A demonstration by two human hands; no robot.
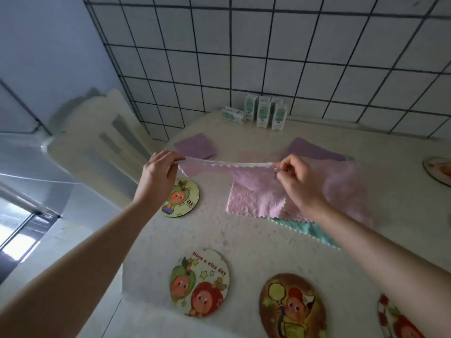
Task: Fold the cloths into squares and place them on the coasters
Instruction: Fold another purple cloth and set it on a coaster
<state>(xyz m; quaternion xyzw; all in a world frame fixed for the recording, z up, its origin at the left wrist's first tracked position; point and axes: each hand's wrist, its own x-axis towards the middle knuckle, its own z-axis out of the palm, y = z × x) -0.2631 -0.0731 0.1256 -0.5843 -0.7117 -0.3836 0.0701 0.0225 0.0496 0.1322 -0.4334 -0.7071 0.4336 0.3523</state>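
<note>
I hold a pink cloth (246,176) up over the table, stretched by its top edge. My left hand (159,170) pinches its left corner and my right hand (296,178) pinches the edge further right. The rest of the cloth hangs and drapes to the right. Under it lies another pink cloth (253,203) flat on the table, with a teal cloth (310,230) beneath that. A folded purple cloth (196,146) lies at the back left and another purple cloth (312,150) at the back right. Round cartoon coasters lie at the left (181,200), front centre (199,282) and front right (291,307).
Two more coasters show at the right edge (438,169) and bottom right (395,320). Several small white and green boxes (266,113) stand at the back against the tiled wall. A white chair back (102,142) stands left of the table.
</note>
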